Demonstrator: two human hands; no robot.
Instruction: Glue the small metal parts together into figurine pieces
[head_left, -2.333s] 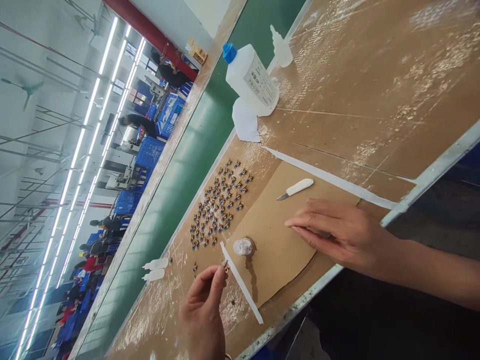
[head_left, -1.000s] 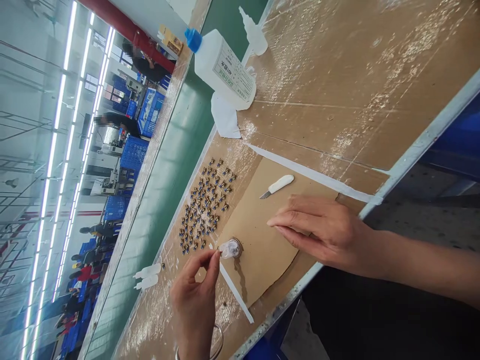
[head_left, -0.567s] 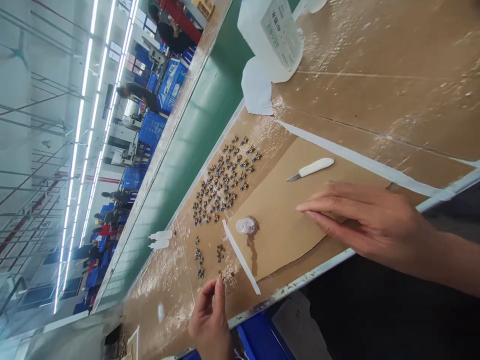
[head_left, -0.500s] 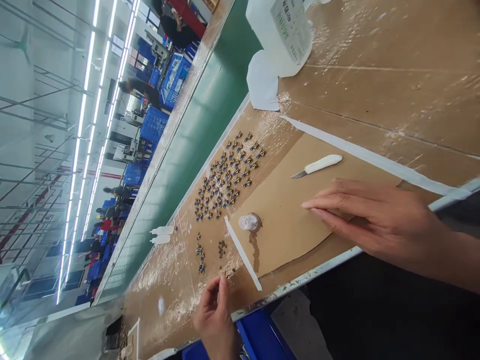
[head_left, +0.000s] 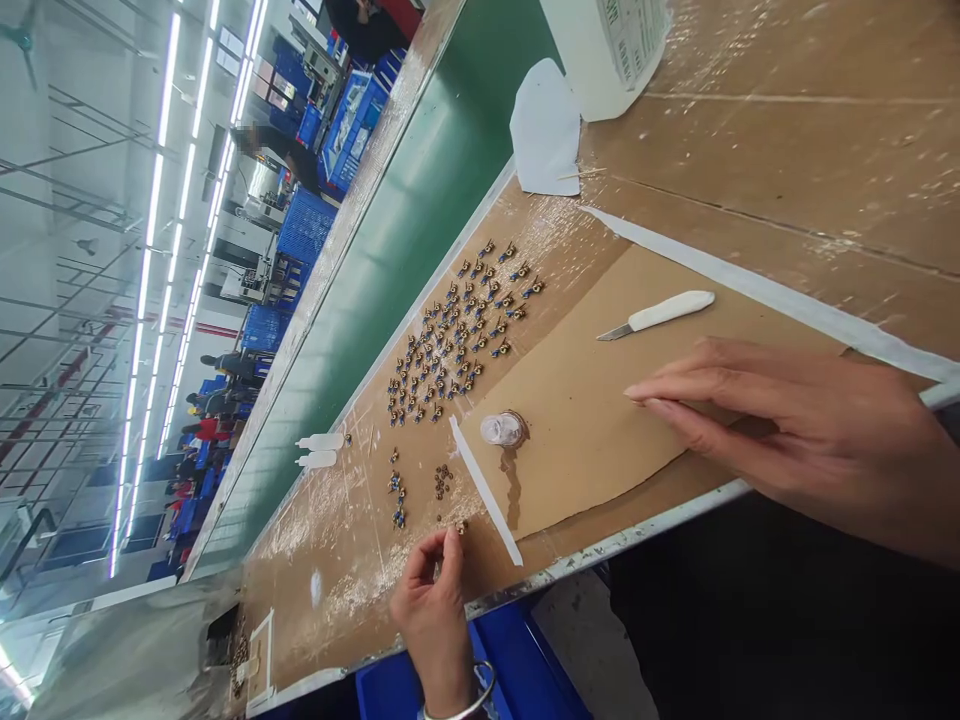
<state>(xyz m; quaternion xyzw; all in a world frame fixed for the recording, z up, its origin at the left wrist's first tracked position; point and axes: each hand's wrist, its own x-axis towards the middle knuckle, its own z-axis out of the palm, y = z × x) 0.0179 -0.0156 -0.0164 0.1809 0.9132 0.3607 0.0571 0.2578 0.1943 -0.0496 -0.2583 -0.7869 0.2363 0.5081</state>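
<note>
My left hand (head_left: pixel 435 595) is at the table's front edge, thumb and forefinger pinched together. Right by its fingertips lie a few tiny brown pieces, and whether one is in the pinch I cannot make out. Just beyond is a cluster of small round brown pieces (head_left: pixel 442 481). My right hand (head_left: pixel 780 415) hovers over the cardboard sheet (head_left: pixel 577 400), fingertips pressed together; anything between them is too small to see. A white-handled knife (head_left: pixel 667 312) lies on the cardboard beyond that hand. Near the sheet's left side stands a small clear cup (head_left: pixel 502 430) with whitish contents, beside a wet streak.
Many small blue-and-gold figures (head_left: pixel 450 340) stand grouped past the cup, with several more in a short row (head_left: pixel 397 490). Two white squeeze bottles (head_left: pixel 319 450) lie farther left. A large white jug (head_left: pixel 611 60) stands at the back. Blue bins (head_left: pixel 517 660) sit below the table edge.
The view has shifted slightly, and a bracelet now shows on my left wrist. Both hands keep their pinched shape and nearly the same places over the table.
</note>
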